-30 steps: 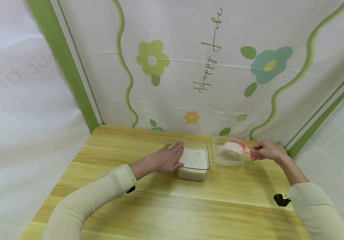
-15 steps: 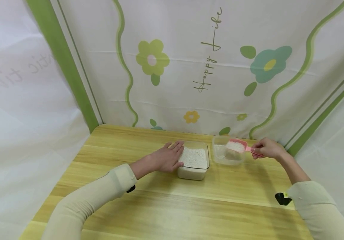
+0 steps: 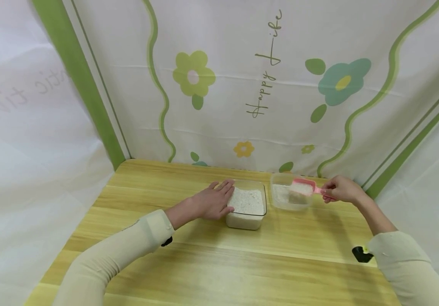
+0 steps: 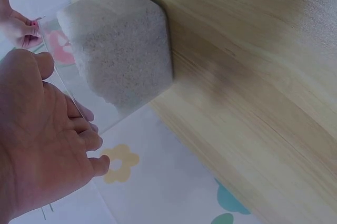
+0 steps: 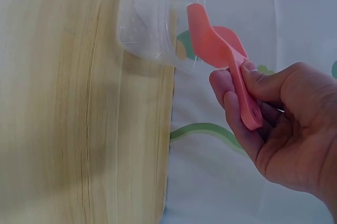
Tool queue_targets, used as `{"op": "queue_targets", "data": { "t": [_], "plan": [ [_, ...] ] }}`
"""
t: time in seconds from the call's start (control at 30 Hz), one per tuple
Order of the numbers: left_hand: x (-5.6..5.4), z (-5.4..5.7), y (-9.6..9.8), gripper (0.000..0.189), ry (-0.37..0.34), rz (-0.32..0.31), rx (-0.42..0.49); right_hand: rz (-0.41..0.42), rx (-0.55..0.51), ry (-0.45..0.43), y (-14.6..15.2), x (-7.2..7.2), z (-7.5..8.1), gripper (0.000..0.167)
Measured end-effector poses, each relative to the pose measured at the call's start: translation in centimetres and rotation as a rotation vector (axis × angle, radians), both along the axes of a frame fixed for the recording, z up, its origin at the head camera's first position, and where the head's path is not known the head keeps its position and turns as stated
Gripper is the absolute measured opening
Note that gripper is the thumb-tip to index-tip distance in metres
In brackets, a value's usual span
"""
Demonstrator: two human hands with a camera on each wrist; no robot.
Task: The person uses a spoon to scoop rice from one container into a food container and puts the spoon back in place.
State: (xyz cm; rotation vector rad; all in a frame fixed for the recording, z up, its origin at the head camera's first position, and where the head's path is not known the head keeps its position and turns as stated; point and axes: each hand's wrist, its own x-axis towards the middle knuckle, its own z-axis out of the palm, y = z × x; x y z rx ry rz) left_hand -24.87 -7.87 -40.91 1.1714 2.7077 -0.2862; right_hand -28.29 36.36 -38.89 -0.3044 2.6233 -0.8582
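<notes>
My left hand rests with spread, fairly straight fingers on the left rim of a clear square container, heaped with off-white flour-like powder. To its right stands a smaller translucent plastic tub with a layer of white powder in it. My right hand pinches the handle of a pink scoop between thumb and fingers. The scoop bowl hangs tilted over the tub and white powder shows in it in the head view.
Both containers stand near the back edge of a wooden table. Close behind them hangs a white curtain with printed flowers. More white cloth encloses the left side, and another panel stands on the right.
The scoop has shifted slightly right and tipped, and less powder shows in it. A layer of powder has appeared in the tub. My left hand has stayed in place.
</notes>
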Motion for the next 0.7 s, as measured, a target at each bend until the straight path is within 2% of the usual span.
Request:
{"op": "queue_targets", "data": {
  "t": [0.37, 0.7],
  "plan": [
    [0.15, 0.17, 0.00, 0.074, 0.028, -0.010, -0.021, 0.028, 0.074, 0.056, -0.18, -0.23, -0.12, 0.023],
    [0.11, 0.21, 0.07, 0.073, 0.039, -0.013, -0.024, 0.067, 0.205, 0.138, -0.75, -0.34, 0.01, 0.020]
  ]
}}
